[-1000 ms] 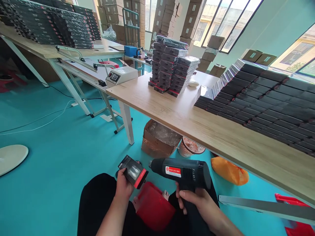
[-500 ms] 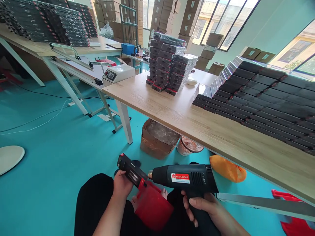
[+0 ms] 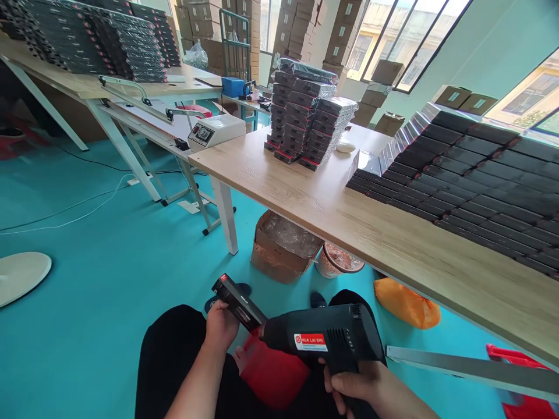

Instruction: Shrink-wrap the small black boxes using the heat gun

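Observation:
A slim black box with a red corner (image 3: 238,302) is held by my left hand (image 3: 221,327), tilted down to the right over my lap. My right hand (image 3: 356,381) grips the handle of a dark heat gun (image 3: 323,331) with a red and white label. The gun points left, and its nozzle overlaps the lower right end of the box; whether they touch I cannot tell. Below them, between my knees, is a red seat (image 3: 275,375).
The wooden table (image 3: 305,201) ahead bears a stack of wrapped boxes (image 3: 303,110) and a larger pile (image 3: 476,169) at right. Beneath stand a carton (image 3: 282,250), a patterned bin (image 3: 336,260) and an orange bag (image 3: 406,302). A sealing machine (image 3: 218,131) stands left.
The heat gun has tilted and moved slightly left, its nozzle now at the box's lower end. The box has shifted slightly right and turned. The view has shifted a little.

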The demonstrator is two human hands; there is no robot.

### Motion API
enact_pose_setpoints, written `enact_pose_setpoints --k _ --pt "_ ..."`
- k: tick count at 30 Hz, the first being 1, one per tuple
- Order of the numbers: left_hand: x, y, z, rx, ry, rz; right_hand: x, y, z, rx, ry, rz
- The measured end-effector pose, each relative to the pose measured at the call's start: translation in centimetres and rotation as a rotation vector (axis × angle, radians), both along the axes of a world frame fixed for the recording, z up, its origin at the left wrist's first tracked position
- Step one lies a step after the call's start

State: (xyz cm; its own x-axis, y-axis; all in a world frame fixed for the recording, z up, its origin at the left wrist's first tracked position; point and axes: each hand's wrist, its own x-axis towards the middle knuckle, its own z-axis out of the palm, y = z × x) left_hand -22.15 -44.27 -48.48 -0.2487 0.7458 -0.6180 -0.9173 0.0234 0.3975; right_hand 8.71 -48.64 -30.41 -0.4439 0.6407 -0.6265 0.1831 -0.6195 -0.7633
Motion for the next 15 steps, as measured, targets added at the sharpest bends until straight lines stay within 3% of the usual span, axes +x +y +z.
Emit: enact_pose_setpoints --k 4,9,12,15 --pt "0.1 0.1 0.5 -0.034 0.029 -0.078 0.1 0.0 -0.3 0.075 -0.043 -0.018" --pt "0.5 0.1 0.8 -0.067 0.107 -0.113 0.2 0.2 -0.3 0.041 -0.07 0.06" --pt "1.3 -0.1 0.9 -0.079 0.226 -0.146 -0.7 1.1 -0.2 0.092 -0.056 -0.076" --pt "2.0 -0.4 1.0 -0.078 0.323 -0.232 -1.9 2.7 0.8 0.038 0.096 -0.182"
